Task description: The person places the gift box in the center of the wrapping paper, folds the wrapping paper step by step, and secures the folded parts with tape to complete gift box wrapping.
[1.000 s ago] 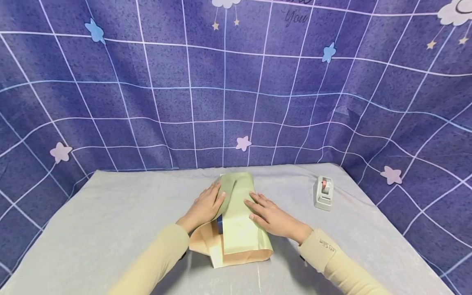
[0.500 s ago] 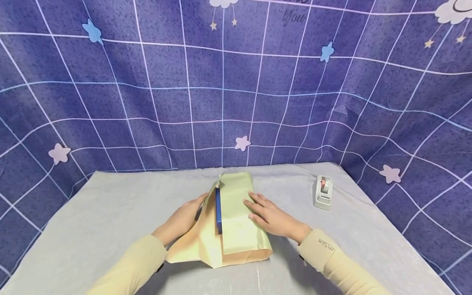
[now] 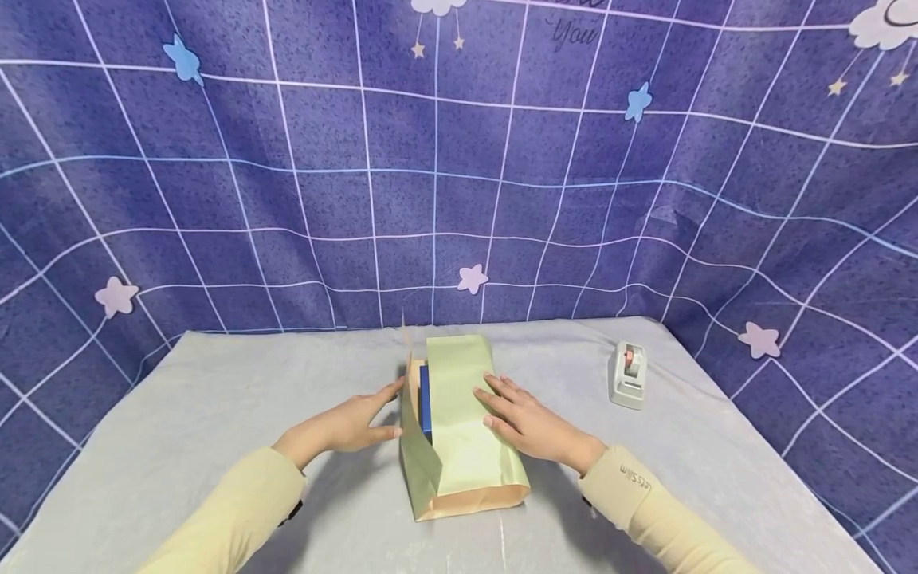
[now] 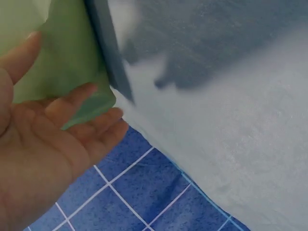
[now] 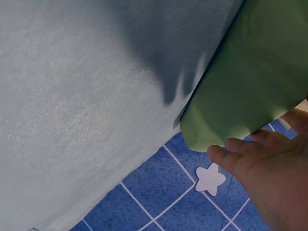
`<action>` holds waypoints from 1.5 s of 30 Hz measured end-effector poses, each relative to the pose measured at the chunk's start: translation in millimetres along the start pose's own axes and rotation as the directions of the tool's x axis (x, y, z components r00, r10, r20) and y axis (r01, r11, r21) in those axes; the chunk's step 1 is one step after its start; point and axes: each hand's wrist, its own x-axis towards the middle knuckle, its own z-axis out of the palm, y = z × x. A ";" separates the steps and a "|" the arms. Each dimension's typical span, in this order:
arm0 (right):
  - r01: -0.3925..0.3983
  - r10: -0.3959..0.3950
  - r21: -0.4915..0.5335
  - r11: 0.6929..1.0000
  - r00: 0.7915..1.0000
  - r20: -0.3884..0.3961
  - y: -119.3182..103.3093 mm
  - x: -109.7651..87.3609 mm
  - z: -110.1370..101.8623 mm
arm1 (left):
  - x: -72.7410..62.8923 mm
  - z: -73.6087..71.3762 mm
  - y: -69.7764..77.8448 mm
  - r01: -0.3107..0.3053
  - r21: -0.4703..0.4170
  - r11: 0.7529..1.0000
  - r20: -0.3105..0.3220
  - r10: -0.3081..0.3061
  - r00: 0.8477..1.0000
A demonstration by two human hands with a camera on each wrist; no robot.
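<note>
A blue box (image 3: 425,402) lies partly wrapped in light green paper (image 3: 466,450), its blue edge showing through a gap on the left. My right hand (image 3: 534,422) rests with straight fingers on the paper's right side. To the left, my left hand (image 3: 347,422) has its fingertips at the raised left flap (image 3: 416,454), thumb spread apart from the fingers. In the left wrist view, the left hand (image 4: 53,130) appears palm-on beside the green paper (image 4: 62,62). The right wrist view shows the right hand (image 5: 274,168) along the edge of the green paper (image 5: 240,82).
A white tape dispenser (image 3: 629,375) stands on the grey-white cloth-covered table (image 3: 258,375), right of the wrapped box. Behind the table hangs a blue gridded curtain (image 3: 323,199) with stars, which also runs along both sides.
My left hand lifts off the top of the paper and moves left. The left flap opens outward, then stands up against the box's left side. The right hand stays in place.
</note>
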 end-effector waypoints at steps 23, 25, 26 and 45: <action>0.010 -0.011 -0.010 1.000 1.000 -0.023 -1.0 0.4 -0.2 | 23.9 38.0 17.4 -0.019 0.054 0.998 -0.112 0.025 0.993; 0.009 -0.010 -0.011 1.000 1.000 -0.025 -1.1 0.6 0.0 | 24.7 38.5 18.5 -0.021 0.058 0.998 -0.116 0.028 0.993; 0.008 -0.009 -0.012 1.000 1.000 -0.025 -1.1 0.7 0.0 | 24.9 38.3 19.1 -0.017 0.059 0.998 -0.117 0.024 0.993; 0.011 -0.011 0.005 1.000 1.000 -0.019 -0.3 0.2 0.2 | 77.4 30.6 6.4 -0.022 -0.026 0.999 -0.260 0.014 0.966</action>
